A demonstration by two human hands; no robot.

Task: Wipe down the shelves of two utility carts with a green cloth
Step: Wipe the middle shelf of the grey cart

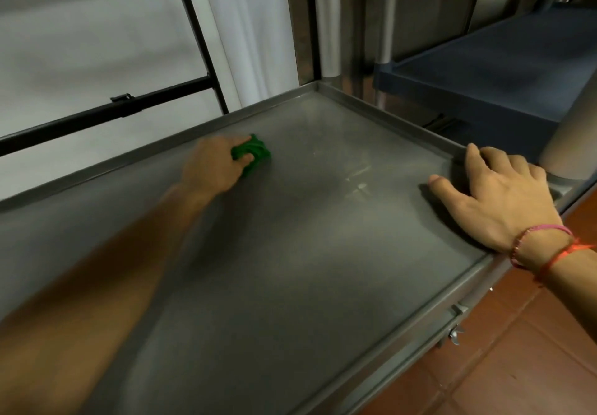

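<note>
**Green cloth pressed to the far left of the grey cart shelf**

The green cloth sits bunched on the top shelf of a grey metal cart, towards its far left side and just short of the back edge. The left hand grips it, fingers curled over the wad and thumb tucked against it; hand and forearm are blurred, the arm reaching in from the lower left across the shelf.

A low raised lip runs round the shelf, meeting in a far corner beside the wall. Between the cloth and the right edge the flat surface lies open, marked only by pale scuff marks near the middle.

The right hand rests relaxed at the right edge, fingers spread, fingertips on the lip and thumb on the shelf floor, grasping nothing. Pink and red thread bracelets circle its wrist. Below that edge a wing nut sticks out from the cart's side.

Beyond the right lip, near but apart, stands a blue cart with a rimmed top shelf. Red-brown tiled floor shows at the lower right. Behind the back edge are a black frame and a white curtain
</note>
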